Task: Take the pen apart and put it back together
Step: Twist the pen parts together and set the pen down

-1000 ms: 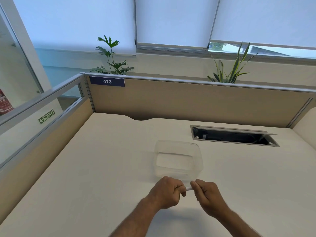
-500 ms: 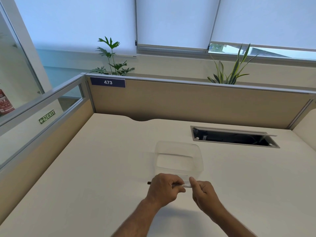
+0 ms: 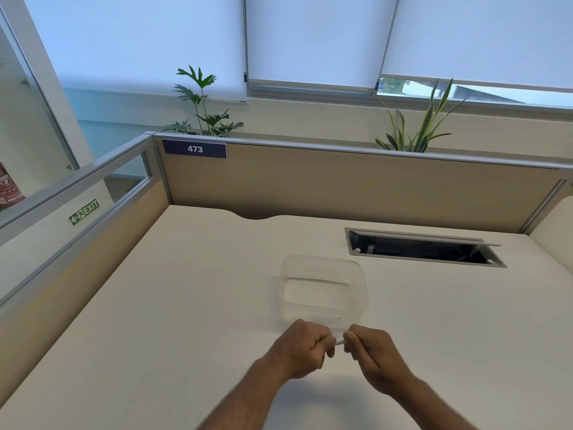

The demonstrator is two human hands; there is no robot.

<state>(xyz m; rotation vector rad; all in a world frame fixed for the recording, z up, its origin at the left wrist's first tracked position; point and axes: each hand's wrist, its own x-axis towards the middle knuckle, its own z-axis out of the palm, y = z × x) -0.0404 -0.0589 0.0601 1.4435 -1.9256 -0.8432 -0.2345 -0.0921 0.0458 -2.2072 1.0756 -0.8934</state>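
Hands: left hand (image 3: 302, 347) fisted around the pen (image 3: 339, 342), right hand (image 3: 369, 352) pinching its other end | pen: short pale stretch visible between the hands, held above the desk (image 3: 186, 305) | clear container (image 3: 324, 290): on desk just beyond the hands

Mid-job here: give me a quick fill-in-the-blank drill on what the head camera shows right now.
1. Both hands, left hand and right hand, grip a thin white ____.
2. Just beyond the hands sits a clear plastic container that looks ____ inside.
3. The blue label on the beige partition reads ____.
4. The metal cable hatch in the cream desk stands ____.

Missing words: pen; empty; 473; open
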